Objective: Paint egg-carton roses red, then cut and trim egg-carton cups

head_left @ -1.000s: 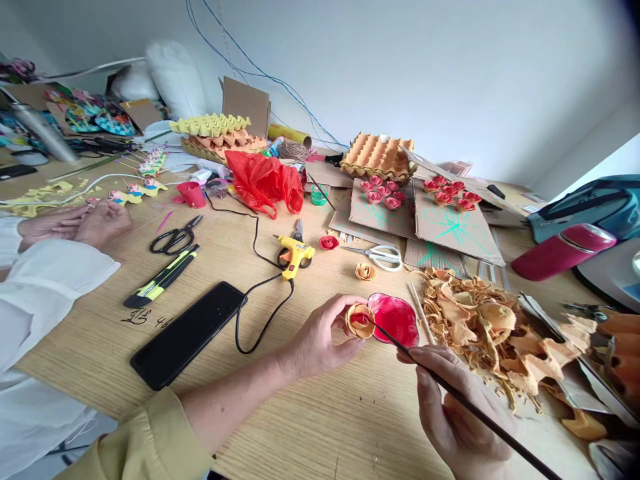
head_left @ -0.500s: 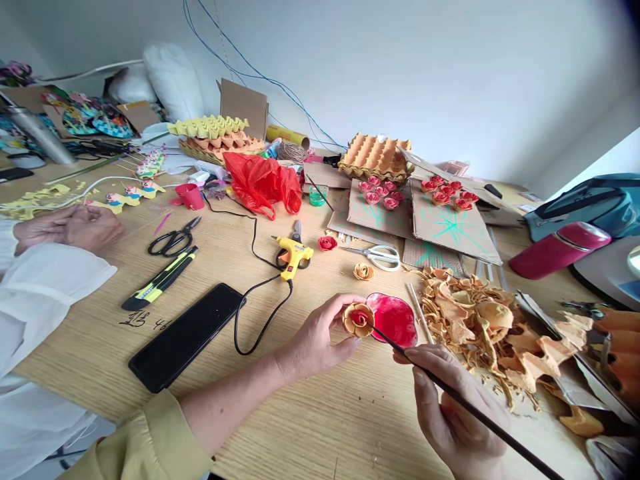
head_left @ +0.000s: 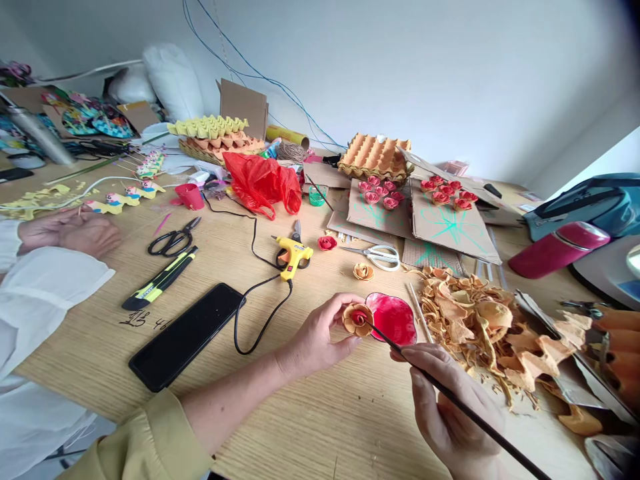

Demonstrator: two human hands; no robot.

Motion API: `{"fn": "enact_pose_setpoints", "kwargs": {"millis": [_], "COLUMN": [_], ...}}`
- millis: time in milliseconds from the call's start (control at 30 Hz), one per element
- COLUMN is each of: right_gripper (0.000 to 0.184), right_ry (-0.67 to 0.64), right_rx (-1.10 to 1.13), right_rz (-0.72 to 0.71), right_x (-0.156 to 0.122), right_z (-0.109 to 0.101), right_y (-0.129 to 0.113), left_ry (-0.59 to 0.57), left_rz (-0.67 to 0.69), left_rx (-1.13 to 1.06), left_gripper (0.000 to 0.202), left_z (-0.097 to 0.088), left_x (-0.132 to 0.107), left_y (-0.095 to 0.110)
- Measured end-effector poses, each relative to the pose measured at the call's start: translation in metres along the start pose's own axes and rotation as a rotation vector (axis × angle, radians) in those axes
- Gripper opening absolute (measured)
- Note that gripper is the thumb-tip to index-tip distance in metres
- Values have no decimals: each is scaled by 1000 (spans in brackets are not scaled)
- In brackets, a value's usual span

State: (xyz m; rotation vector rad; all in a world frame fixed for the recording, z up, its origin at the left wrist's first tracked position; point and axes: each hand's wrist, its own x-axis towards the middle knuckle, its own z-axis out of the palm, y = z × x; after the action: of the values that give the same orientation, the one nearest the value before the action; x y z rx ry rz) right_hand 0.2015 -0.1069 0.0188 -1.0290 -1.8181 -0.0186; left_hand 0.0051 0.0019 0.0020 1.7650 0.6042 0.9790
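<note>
- Since the earlier frames, the right hand [head_left: 457,413] and its dark brush [head_left: 463,405] had shifted slightly leftward; at the far left, another person's hands [head_left: 90,233] had edged outward too.
- The surface [head_left: 310,420], smooth with a pale wood grain, spread across the lower frame.
- A heap of orange scraps [head_left: 480,327] lay right of centre, curled, torn and matte like moulded pulp.
- The left hand [head_left: 325,337] was at lower centre, thumb and fingers grasping the flower [head_left: 358,320] from its left side; the right fingers gripped the brush like a pen.
- A shallow red dish [head_left: 400,320], wavy-rimmed and streaked inside, sat just beside the flower.
- The brush was long, thin and straight, its tip at the flower's right inner petals.
- The flower, just below the frame's centre, had rounded orange petals around a red coiled core. It was probably light, fairly stiff and fragile at the thin petal edges; the outer base looked the safest hold, since any wet red inside could be slippery.
</note>
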Motion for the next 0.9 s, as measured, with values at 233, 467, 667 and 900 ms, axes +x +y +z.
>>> {"fn": "enact_pose_setpoints", "kwargs": {"millis": [233,467,667,900], "right_gripper": [35,39,36,36], "right_ry": [-7,-86,-82,-85], "right_rx": [-14,26,0,29], "right_rz": [-21,-23,-20,-49], "right_x": [1,1,2,3], "right_z": [-4,-3,-7,-6], "right_y": [0,0,-3,-4], "left_ry": [25,0,11,24], "left_rz": [3,68,54,-16], "left_rx": [97,172,180,123], "left_gripper": [40,44,40,40], "left_z": [0,-1,-1,-1], "left_x": [0,-3,-2,-1], "left_y": [1,-4,-3,0]}}
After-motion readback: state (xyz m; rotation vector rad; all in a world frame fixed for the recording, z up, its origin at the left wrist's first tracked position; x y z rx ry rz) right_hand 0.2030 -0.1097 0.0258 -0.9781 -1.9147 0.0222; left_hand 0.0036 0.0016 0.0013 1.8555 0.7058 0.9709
